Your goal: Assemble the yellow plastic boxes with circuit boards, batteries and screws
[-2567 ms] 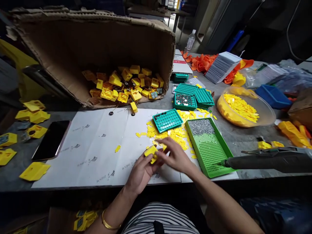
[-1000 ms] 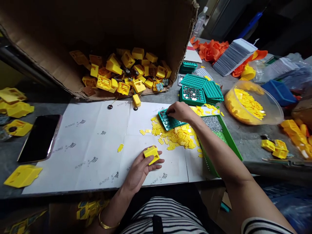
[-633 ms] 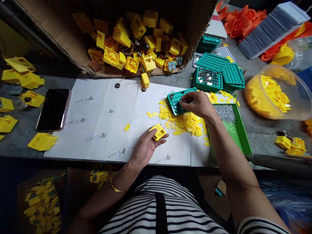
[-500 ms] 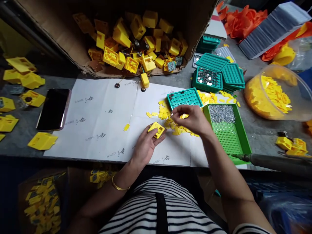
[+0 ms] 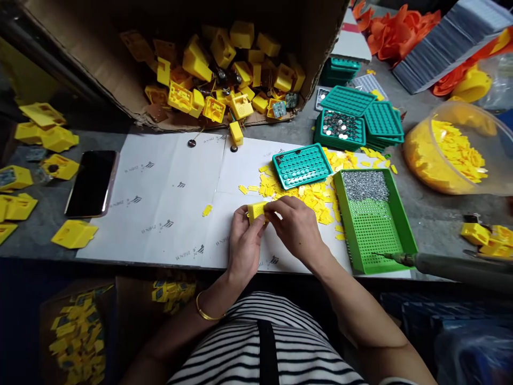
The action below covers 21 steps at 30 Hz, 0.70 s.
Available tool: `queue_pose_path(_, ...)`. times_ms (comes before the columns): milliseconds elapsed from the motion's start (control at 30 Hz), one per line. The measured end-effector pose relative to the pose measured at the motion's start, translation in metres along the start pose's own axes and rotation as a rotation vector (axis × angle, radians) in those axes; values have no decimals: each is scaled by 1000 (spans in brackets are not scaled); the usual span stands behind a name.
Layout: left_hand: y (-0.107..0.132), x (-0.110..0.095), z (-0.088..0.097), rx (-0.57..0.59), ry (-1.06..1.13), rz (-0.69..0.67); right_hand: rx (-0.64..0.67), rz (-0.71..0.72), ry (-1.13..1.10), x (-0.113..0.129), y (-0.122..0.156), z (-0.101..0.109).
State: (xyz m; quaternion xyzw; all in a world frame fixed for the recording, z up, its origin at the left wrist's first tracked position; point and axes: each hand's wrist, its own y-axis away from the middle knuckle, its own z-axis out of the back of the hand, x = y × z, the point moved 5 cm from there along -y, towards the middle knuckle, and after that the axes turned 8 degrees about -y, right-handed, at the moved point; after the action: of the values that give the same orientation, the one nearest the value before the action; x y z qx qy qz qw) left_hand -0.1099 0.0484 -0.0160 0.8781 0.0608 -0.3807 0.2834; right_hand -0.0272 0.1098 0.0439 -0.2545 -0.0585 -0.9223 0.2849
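Observation:
My left hand (image 5: 245,240) is closed around a small yellow plastic case (image 5: 256,212), its face with speaker holes turned up. The thumb lies against the case's lower edge. At the right side of the case, my right hand (image 5: 294,222) has its fingers pinched together, touching it. Whatever those fingertips hold is hidden. Just beyond the hands, a teal tray (image 5: 302,166) carries rows of silver button cells. Small flat yellow plastic pieces (image 5: 316,199) lie in a loose pile beside and below that tray.
A cardboard box (image 5: 100,80) of yellow cases stands behind the white paper (image 5: 168,187). To the right are a green basket (image 5: 379,230) of small metal parts, stacked teal trays (image 5: 347,140), a clear tub (image 5: 420,171) and an electric screwdriver (image 5: 449,264). A phone (image 5: 91,184) lies left.
My right hand has come down and left from beside the teal tray to the yellow case, bringing a small shiny disc seen earlier at its fingertips. My left hand has tilted the case.

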Motion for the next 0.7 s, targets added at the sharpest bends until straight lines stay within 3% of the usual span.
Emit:
queue_pose_path(133, 4, 1, 3, 49, -29, 10, 67, -15, -173, -2, -1, 7)
queue_pose_path(333, 6, 0, 11, 97, -58, 78, 169, -162, -587, -13, -3, 1)
queue_pose_path(433, 5, -1, 12, 121, -40, 143, 250, -107, -678, -17, -15, 5)
queue_pose_path(500, 4, -1, 11, 132, -21, 194, 147, -43, -576, -30, -33, 19)
queue_pose_path(600, 4, 0, 12, 113, -16, 237, -201, -106, -148, -66, -65, 47)
queue_pose_path(700, 3, 1, 15, 92, -28, 235, -229, -225, 124, -96, -92, 53)
